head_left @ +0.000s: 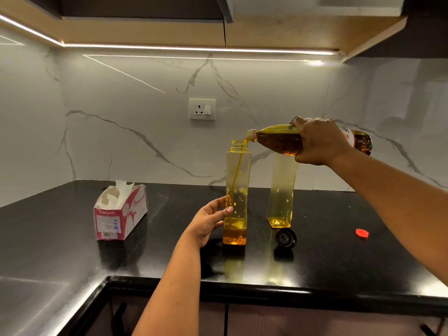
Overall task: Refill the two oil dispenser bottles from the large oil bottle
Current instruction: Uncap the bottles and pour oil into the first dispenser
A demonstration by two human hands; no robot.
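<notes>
Lettering "ORIGAMI" reads on the tissue box [120, 211] at the counter's [72, 238] left. Large oil bottle [278, 141] lies near horizontal, mouth pointing left, oil streaming into the upright near dispenser bottle [237, 190]. Right hand [320, 143] grip wraps the large bottle from above; left hand [211, 220] grip curls round the dispenser's lower side. Second dispenser bottle [281, 190] stands beside, right

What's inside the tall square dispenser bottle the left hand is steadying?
The clear yellow square dispenser bottle holds a shallow layer of amber oil at its base, plus a thin stream falling from the large tilted oil bottle. No part is covered.
</notes>
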